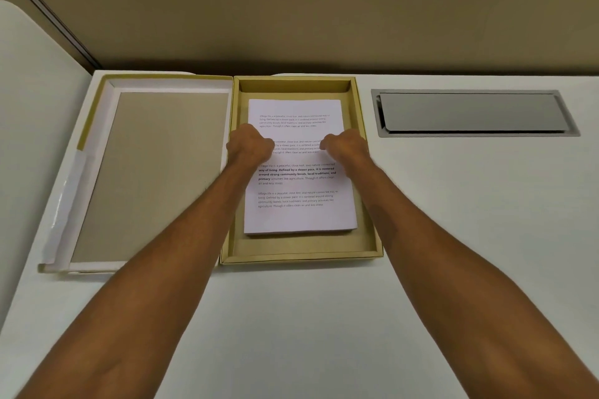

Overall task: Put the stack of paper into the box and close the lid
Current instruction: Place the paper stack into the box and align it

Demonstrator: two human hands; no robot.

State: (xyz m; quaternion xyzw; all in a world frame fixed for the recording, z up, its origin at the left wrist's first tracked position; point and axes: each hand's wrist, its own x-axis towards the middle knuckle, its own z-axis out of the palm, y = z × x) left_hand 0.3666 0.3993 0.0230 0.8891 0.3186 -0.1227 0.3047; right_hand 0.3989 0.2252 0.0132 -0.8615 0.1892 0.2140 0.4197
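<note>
The stack of printed paper (299, 168) lies flat inside the shallow tan box (369, 191), bare box floor showing beyond the hands and nearer the person. The left hand (249, 146) and right hand (343, 146) rest with fingers curled under at the stack's two side edges, probably settling it down; whether they pinch any sheets cannot be told. The hinged lid (158, 172) lies open just outside the left hand, inner side up, not yet closed. A metal cable hatch (470, 113) is set in the white desk (298, 317) well beyond the right hand.
</note>
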